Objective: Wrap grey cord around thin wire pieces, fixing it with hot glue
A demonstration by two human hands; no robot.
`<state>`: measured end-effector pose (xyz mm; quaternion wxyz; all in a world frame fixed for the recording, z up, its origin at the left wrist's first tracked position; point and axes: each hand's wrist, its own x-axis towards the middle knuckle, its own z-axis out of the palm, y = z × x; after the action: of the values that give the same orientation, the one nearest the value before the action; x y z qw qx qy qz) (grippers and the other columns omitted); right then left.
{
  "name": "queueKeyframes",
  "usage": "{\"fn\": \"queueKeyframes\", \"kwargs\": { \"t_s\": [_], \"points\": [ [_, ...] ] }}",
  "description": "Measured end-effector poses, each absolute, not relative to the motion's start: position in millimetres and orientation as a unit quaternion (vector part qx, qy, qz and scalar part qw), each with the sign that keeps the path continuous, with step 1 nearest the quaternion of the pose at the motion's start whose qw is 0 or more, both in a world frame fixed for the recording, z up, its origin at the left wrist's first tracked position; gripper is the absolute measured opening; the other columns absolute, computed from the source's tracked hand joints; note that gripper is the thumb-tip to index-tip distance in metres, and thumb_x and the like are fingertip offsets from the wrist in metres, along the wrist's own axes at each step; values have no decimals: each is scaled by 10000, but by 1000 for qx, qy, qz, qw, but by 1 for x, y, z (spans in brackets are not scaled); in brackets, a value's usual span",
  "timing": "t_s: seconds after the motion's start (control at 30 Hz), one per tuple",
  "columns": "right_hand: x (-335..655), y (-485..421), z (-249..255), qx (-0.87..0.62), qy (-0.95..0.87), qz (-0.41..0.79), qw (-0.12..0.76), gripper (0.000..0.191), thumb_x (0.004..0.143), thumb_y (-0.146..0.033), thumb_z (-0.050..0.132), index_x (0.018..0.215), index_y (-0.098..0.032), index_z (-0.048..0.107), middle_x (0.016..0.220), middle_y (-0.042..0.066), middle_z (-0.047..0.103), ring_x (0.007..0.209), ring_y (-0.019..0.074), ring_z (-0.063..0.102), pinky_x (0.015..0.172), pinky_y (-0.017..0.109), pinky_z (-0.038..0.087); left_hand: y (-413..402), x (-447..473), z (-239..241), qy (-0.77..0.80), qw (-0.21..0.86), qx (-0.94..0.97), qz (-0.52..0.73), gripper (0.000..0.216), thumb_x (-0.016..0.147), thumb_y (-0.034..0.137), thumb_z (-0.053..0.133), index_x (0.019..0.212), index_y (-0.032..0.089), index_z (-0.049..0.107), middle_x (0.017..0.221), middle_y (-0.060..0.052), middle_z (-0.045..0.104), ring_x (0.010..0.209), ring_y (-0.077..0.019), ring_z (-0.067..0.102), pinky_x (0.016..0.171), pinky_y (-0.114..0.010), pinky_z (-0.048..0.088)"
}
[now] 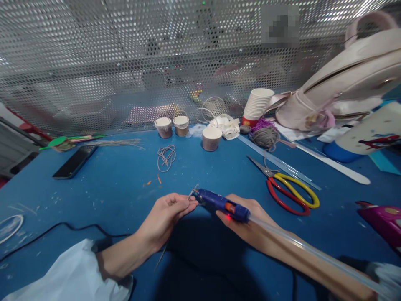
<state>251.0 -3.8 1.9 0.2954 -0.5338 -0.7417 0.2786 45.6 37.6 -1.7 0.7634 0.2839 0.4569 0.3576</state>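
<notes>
My right hand (247, 221) is wrapped round a blue hot glue gun (219, 202), with a long clear glue stick (300, 239) running out of its back. A small red light glows on the gun's side. My left hand (171, 215) pinches a thin wire (161, 258) between thumb and fingers; its lower end shows below the palm. The gun's nozzle sits right at the left fingertips, close to the wire's upper end. Whether the nozzle touches the wire, I cannot tell. A loose loop of grey cord (166, 158) lies beyond the hands.
Red-and-yellow scissors (290, 190) lie to the right, near clear glue sticks (278, 161), grey yarn (265, 137) and stacked paper cups (258, 104). Several small cups, one a front cup (211, 139), stand at the back. A phone (75, 162) lies left; a black cable (84, 225) crosses the table.
</notes>
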Motion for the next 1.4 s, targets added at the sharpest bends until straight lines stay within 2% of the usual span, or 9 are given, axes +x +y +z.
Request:
{"fn": "queueKeyframes", "kwargs": {
  "t_s": [0.13,0.3,0.43,0.63,0.8,0.93,1.1,1.27,1.4],
  "points": [
    [251,-6,2,-501,-756,300,296,88,826,-262,504,759,-206,511,675,19,590,545,117,516,511,230,377,37,46,-2,451,763,291,361,126,680,147,730,644,95,621,862,-114,720,804,-129,668,857,-224,491],
    [252,-8,1,-539,-735,288,296,108,826,-291,504,754,-211,512,656,14,593,527,120,511,512,238,383,36,46,-1,455,761,290,360,134,670,152,737,636,94,621,927,-125,712,840,-144,667,875,-238,488],
    [252,-10,1,-489,-758,314,295,79,818,-240,508,747,-208,521,685,20,603,555,119,527,526,229,388,37,45,-2,454,756,294,369,124,675,156,736,639,100,631,821,-92,717,792,-130,669,873,-239,492],
    [253,-10,1,-548,-727,277,308,110,830,-298,509,759,-215,518,641,9,586,509,119,500,500,237,378,37,45,-3,449,762,286,368,107,680,134,726,638,97,635,938,-124,708,868,-157,664,897,-251,488],
    [252,-12,1,-504,-749,300,309,115,825,-263,507,724,-210,501,658,10,582,528,113,509,502,226,378,36,46,-3,442,761,296,371,79,714,117,691,654,100,643,822,-86,712,818,-134,665,880,-238,496],
    [252,-13,1,-546,-730,269,311,127,832,-294,501,739,-208,512,626,6,575,502,116,489,494,234,377,35,47,-1,443,767,286,365,93,716,88,673,631,92,635,896,-119,709,871,-165,662,905,-261,487],
    [252,-16,1,-511,-755,281,300,104,820,-244,510,724,-206,500,641,10,578,515,107,501,496,220,379,34,49,1,438,764,292,373,90,726,87,660,638,93,643,785,-83,702,822,-135,655,900,-252,488],
    [251,-17,0,-532,-739,248,330,122,832,-260,501,730,-195,519,621,2,575,497,99,487,482,218,374,33,48,2,433,773,284,366,100,725,74,650,627,84,633,866,-118,705,874,-166,656,931,-281,474],
    [249,-19,1,-508,-754,262,324,94,820,-216,513,728,-197,516,640,-3,581,516,93,503,491,203,380,33,47,2,431,771,292,368,100,739,77,638,640,88,638,798,-88,702,826,-141,658,907,-262,486]
  ]
}}
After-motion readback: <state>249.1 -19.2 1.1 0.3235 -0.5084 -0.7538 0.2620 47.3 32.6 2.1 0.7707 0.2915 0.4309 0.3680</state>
